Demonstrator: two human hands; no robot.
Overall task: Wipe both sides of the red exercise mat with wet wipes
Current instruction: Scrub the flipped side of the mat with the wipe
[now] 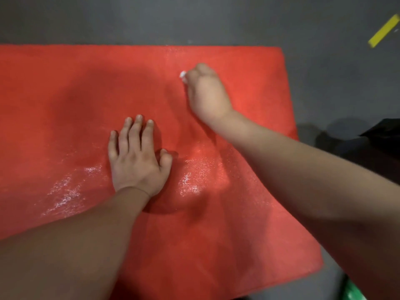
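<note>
The red exercise mat lies flat on the grey floor. Its far and right edges are in view, its left part runs out of the picture, and its near edge is hidden under the person's forearms. The left hand rests palm down near the middle of the mat, fingers straight and slightly spread, its grip released and holding nothing. The right hand is closer to the far edge, knuckles up and fingers curled under. Its grip is clenched round a wet wipe, of which only a small white wad shows beside the fingers; the rest is hidden in the fist. Whether the wipe touches the mat cannot be told. Shiny patches show on the mat on both sides of the left wrist. Off the mat, a yellow strip lies on the floor at upper right, a black object is cut off by the right edge, and something green at the bottom right is too cropped to identify
</note>
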